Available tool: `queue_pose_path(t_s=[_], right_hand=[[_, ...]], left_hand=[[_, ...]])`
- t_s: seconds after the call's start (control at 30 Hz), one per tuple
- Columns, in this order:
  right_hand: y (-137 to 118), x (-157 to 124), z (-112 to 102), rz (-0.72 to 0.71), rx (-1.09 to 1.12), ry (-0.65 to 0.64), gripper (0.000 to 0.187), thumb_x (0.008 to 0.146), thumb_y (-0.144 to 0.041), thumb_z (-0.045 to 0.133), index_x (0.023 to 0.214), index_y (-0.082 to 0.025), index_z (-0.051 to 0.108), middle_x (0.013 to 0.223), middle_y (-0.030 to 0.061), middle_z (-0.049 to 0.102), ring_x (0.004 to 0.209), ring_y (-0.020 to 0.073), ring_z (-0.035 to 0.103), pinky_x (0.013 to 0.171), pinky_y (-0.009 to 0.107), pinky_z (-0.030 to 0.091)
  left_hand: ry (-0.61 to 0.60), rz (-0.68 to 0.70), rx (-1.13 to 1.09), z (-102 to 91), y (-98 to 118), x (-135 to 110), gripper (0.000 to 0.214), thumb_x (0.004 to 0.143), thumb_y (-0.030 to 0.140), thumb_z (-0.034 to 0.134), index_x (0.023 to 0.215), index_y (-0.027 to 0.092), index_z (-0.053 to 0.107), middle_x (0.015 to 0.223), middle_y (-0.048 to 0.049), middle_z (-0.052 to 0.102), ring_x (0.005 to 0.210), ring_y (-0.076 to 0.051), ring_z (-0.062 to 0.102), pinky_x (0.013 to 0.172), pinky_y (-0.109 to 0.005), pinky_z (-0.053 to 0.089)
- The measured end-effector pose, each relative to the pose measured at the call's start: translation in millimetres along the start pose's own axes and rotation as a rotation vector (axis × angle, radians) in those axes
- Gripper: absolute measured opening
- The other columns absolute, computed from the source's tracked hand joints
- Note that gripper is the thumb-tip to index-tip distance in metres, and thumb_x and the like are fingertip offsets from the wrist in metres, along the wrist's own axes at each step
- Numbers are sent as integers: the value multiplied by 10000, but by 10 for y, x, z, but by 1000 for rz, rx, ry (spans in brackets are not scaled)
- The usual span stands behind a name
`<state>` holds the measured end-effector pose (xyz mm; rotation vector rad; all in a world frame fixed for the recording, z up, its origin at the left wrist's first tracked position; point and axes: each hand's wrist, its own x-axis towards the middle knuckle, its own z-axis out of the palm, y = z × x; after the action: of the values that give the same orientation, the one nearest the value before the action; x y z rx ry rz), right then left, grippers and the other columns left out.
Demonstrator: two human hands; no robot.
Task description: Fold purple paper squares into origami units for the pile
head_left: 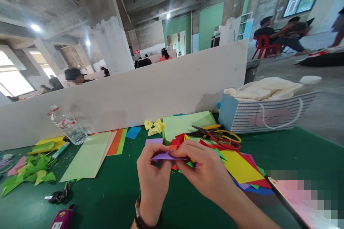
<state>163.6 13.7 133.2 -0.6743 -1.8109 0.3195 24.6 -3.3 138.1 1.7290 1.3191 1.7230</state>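
Observation:
Between both hands, above the green tabletop, is a small piece of purple paper (166,156), seen nearly edge-on with a fold along it. My left hand (154,171) pinches its left part between thumb and fingers; a beaded bracelet circles that wrist. From the other side, my right hand (197,161) grips the paper's right end with bent fingers. Behind the hands lie another purple sheet (153,141), red folded paper (179,139) and red-handled scissors (217,139). Yellow folded paper pieces (156,127) sit farther back. My fingers hide part of the held paper.
A water bottle (68,125) leans by the white partition (161,86). Pale green sheets (86,157), green scraps (34,170) and a glue stick (60,150) are at left. Stacked coloured paper (242,166), a striped paper bag (271,112) and a tablet-like device (298,200) stand right. People sit beyond.

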Motion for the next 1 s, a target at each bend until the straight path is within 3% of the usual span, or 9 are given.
queue_pose_path(t_s=[0.2,0.4,0.53,0.7,1.0], right_hand=[[13,13,-19,-67,-56,26,153,819,-69,578,814,-202,653,740,13,650,658,116,619,575,206,478],[17,13,-20,-220,-152,107,134,853,-81,570,845,-190,648,744,35,646,669,127,602,593,232,476],[16,0,-5,-247,-163,140,140,854,-71,573,865,-195,637,758,34,641,683,125,598,597,229,476],[47,-13,44,-187,-98,105,204,829,-61,567,951,-215,623,886,46,653,795,146,625,661,246,509],[39,-15,3,23,79,68,190,758,-43,573,773,-213,657,715,-8,626,645,112,610,561,208,474]], left_hand=[[-3,50,22,4,-12,3,272,642,10,498,771,201,641,747,15,663,693,-136,643,600,-211,520],[-20,56,-48,24,15,-10,312,721,22,531,941,218,636,916,-11,702,849,-156,692,738,-242,552],[31,92,17,1,13,-9,263,726,38,569,893,224,651,855,9,694,776,-128,674,688,-203,532],[64,166,66,-34,2,1,234,711,41,591,834,225,666,784,22,664,714,-125,626,614,-196,489],[-18,208,-5,25,-5,-20,275,696,-12,593,808,233,643,809,30,637,770,-120,623,665,-202,502]])
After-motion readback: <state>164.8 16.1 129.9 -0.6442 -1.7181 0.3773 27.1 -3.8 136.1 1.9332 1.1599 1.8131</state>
